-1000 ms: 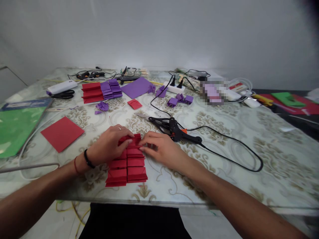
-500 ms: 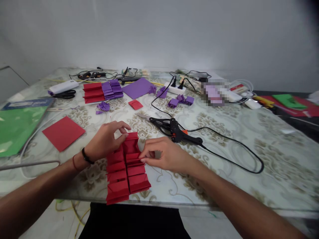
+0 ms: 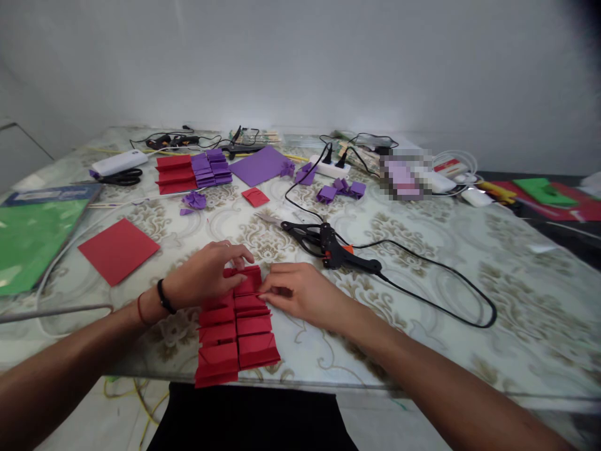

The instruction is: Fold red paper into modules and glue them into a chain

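right grip: my right grip (image 3: 300,291) is drawn into a pinch, thumb and forefinger tips together on the right edge of the pleated red paper (image 3: 256,351), toward its far half.
left grip: my left grip (image 3: 211,275) lies over the paper's far left part, thumb against the folds, forefinger bent near the far edge. whether it pinches any paper, i cannot tell.
pleated paper: on the table (image 3: 422,357) right in front of me, its near end at the table's near edge. two columns side by side, a dark line between, creases running crosswise. the left column reaches a little closer to me.
left wrist: black band (image 3: 164,297), thin red string (image 3: 141,310) behind it.
left of the paper: red square sheet (image 3: 119,250), flat, one corner toward me; green pack (image 3: 37,241) beyond it at the far left.
right of the paper: black glue gun (image 3: 335,250), its cord (image 3: 491,307) looping out to the right. scissors (image 3: 300,235) just beside it, blades pointing left; contact unclear.
beyond my grips: small red folded square (image 3: 256,197), purple crumpled piece (image 3: 194,201), purple sheet (image 3: 258,165).
toward the wall: white power strip (image 3: 331,168) with two black plugs.
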